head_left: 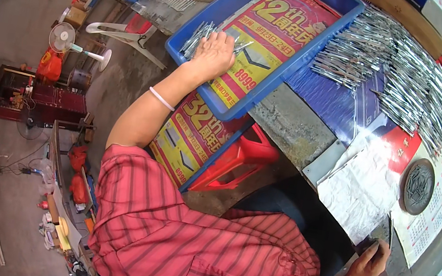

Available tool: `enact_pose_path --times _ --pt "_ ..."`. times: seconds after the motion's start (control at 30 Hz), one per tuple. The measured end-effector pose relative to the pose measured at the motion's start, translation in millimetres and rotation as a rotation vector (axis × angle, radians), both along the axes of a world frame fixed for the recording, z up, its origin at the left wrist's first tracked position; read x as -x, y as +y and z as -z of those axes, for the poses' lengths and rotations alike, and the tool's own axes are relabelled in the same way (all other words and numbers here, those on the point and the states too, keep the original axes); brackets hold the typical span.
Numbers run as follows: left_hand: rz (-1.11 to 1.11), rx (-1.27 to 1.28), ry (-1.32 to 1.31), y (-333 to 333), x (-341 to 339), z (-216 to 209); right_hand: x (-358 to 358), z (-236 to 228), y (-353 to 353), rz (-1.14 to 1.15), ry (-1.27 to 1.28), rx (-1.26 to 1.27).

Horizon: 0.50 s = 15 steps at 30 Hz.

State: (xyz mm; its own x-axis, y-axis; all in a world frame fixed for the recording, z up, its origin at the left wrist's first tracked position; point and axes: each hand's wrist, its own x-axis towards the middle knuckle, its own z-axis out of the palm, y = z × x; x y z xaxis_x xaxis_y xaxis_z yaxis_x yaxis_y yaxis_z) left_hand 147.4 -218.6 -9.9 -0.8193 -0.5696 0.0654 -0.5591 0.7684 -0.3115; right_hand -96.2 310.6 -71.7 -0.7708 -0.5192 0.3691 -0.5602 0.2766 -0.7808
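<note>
Left hand (214,53) upon thin metal rods (191,41), blue tray (301,61), upper centre, cannot tell whether I grip any, my right hand (371,262), lower right, clasping dark object (367,245).

We note a grey floor (3,37), a white fan (62,36), a dark-red cabinet (67,105), and, nearer, a red stool (262,152).

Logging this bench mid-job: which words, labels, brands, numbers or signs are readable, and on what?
I won't copy wording, only place it.
Upper poster: large words and numbers, readable, partly behind left hand.
Lower poster: similar print, readable.
Red-and-blue sheet: few characters, unclear.
White sheet: rows of print, too small.
</note>
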Motion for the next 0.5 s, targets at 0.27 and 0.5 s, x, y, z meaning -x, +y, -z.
enact_pose_path --times 0.27,0.5 --pt "0.076 0.112 -0.007 -1.8 2.7 3.3 2.0 3.1 -0.6 -0.025 0.089 0.013" --pt "0.14 0.13 0.071 -16.8 1.7 8.6 1.6 1.1 -0.8 -0.043 0.123 0.024"
